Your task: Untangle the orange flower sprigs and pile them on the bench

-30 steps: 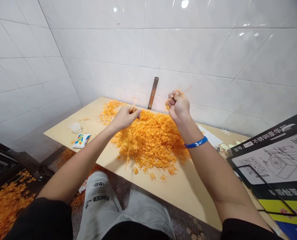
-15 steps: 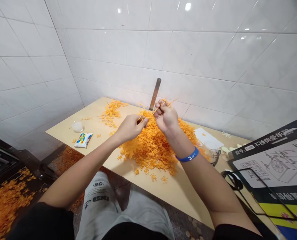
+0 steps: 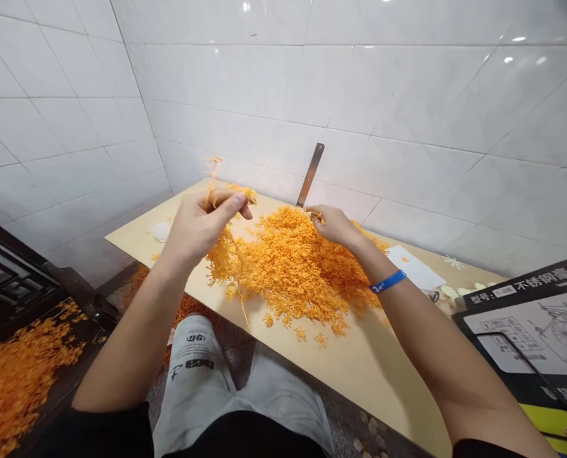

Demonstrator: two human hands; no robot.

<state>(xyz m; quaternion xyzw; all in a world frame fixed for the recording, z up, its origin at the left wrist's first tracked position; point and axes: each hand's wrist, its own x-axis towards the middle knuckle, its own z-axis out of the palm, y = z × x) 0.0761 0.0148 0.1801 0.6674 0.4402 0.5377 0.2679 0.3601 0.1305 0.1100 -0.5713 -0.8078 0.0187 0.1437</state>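
A large heap of small orange star-shaped plastic pieces point(image 3: 288, 267) covers the middle of the table. Raised over its left side, my left hand point(image 3: 200, 222) is closed, with thumb and fingers pressed together around a thin branched orange plastic stem point(image 3: 213, 178) that sticks up behind the knuckles. At the heap's back edge, beside an upright metal strip point(image 3: 311, 175), my right hand point(image 3: 337, 224) pinches a small orange piece point(image 3: 318, 217). Its fingertips are partly hidden. Some loose orange stars point(image 3: 300, 333) lie in front of the heap.
The pale table point(image 3: 321, 375) stands against a tiled wall point(image 3: 245, 83). A small white cup point(image 3: 160, 231) is at the left. White paper point(image 3: 414, 266), a white star-shaped piece point(image 3: 454, 262) and a large printed box point(image 3: 517, 362) are at the right. More orange pieces point(image 3: 21, 388) lie low at left.
My hands have moved apart: the left went up and leftward with the orange stem, the right lowered to the heap's back edge. The view shifted slightly, and my left arm now covers the snack packet.
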